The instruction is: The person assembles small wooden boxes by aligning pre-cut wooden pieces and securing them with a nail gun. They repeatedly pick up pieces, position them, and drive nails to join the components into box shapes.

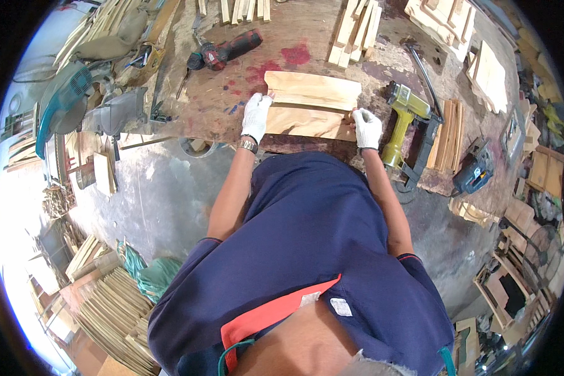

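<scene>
Two pale wooden boards lie side by side at the table's near edge, a far board (313,89) with a curved outline and a near board (304,122). A narrow dark gap runs between them. My left hand (255,117), in a white glove with bare fingertips, grips the boards' left ends, its fingertips at the far board. At the right ends, my right hand (367,128), gloved the same way, pinches the wood near the gap. Just right of it, a yellow-green nail gun (407,116) with a dark magazine rests on the table.
Beyond the boards on the worktable (232,131) lies a red-and-black power tool (225,50). Wood strips (355,34) lie farther back. Right are stacked slats (446,135) and a jigsaw (474,168). A teal power saw (66,100) stands left; bundled strips (113,313) sit lower left.
</scene>
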Demonstrator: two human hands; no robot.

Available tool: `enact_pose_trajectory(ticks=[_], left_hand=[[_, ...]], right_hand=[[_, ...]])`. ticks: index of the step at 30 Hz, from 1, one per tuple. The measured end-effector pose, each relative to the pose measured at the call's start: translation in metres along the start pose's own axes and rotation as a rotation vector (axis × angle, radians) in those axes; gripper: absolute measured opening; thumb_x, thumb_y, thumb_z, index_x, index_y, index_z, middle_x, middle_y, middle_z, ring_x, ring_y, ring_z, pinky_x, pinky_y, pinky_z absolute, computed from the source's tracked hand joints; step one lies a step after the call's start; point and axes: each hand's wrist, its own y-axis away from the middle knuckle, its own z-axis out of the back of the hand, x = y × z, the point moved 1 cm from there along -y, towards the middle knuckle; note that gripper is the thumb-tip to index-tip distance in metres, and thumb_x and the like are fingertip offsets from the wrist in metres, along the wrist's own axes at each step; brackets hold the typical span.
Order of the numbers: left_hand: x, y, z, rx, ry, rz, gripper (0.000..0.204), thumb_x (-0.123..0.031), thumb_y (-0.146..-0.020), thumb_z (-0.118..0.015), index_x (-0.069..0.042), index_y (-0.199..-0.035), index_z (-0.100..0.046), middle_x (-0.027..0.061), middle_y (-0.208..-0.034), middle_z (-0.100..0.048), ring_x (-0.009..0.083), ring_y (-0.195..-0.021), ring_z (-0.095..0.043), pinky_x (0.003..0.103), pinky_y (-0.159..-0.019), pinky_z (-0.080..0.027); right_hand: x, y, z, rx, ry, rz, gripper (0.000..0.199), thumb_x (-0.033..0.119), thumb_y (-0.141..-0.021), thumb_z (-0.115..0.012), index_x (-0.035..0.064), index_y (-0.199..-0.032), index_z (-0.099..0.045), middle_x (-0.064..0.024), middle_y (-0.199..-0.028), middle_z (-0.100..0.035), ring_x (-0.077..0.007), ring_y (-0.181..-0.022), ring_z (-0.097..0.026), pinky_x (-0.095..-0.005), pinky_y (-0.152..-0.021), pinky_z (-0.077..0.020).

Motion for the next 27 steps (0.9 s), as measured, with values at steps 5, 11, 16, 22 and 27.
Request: enact_pose_trajectory(ticks=[5,11,16,22,27], left_hand=[[-0.0046,-0.0042,-0.0055,0.066,0.185,0.063,0.030,-0.031,-0.093,-0.071,-0.002,-0.087,-0.065,0.0035,-0.077,-0.063,0.0151,-0.072,-0.052,0.033,-0.068,-0.042],[-0.0100,0.0003,-0.0077,0.060,0.260,0.135,0.025,-0.025,-0.090,-0.074,-0.001,-0.093,-0.068,0.0048,-0.084,-0.070,0.0110,-0.074,-0.056,0.030,-0.069,-0.044],[-0.0056,-0.0039,-0.0093,0.021,0.115,0.118,0.031,-0.031,-0.089,-0.074,0.000,-0.093,-0.068,0.0073,-0.085,-0.070,0.0148,-0.075,-0.058,0.032,-0.071,-0.045],[-0.0032,-0.0039,-0.0105,0.011,0.141,0.120,0.037,-0.036,-0.088,-0.074,0.001,-0.090,-0.067,0.0114,-0.082,-0.069,0.0193,-0.074,-0.057,0.036,-0.071,-0.044],[-0.0015,-0.0059,-0.0096,0.032,-0.009,0.179,0.041,-0.038,-0.087,-0.075,0.002,-0.091,-0.067,0.0125,-0.082,-0.069,0.0213,-0.073,-0.057,0.036,-0.072,-0.045]], right_hand=[[0.0048,0.0021,-0.0003,0.012,0.029,0.041,0.015,0.016,-0.093,-0.073,0.0017,-0.094,-0.075,-0.0002,-0.073,-0.068,-0.0060,-0.057,-0.058,-0.0240,-0.053,-0.0466],[0.0064,0.0036,-0.0009,-0.002,0.040,0.056,0.013,0.013,-0.091,-0.073,0.0010,-0.094,-0.076,-0.0003,-0.072,-0.068,-0.0062,-0.057,-0.058,-0.0246,-0.053,-0.0464],[0.0055,0.0034,0.0006,0.015,0.054,0.047,0.017,0.020,-0.092,-0.076,0.0037,-0.095,-0.077,0.0003,-0.075,-0.069,-0.0063,-0.058,-0.060,-0.0226,-0.053,-0.0468],[0.0048,0.0035,0.0010,0.018,0.033,0.070,0.016,0.020,-0.092,-0.076,0.0042,-0.094,-0.077,0.0003,-0.076,-0.069,-0.0061,-0.059,-0.060,-0.0224,-0.054,-0.0471],[0.0031,0.0028,0.0004,0.005,0.031,0.037,0.017,0.020,-0.092,-0.077,0.0033,-0.095,-0.077,-0.0003,-0.076,-0.069,-0.0063,-0.058,-0.060,-0.0225,-0.054,-0.0471]])
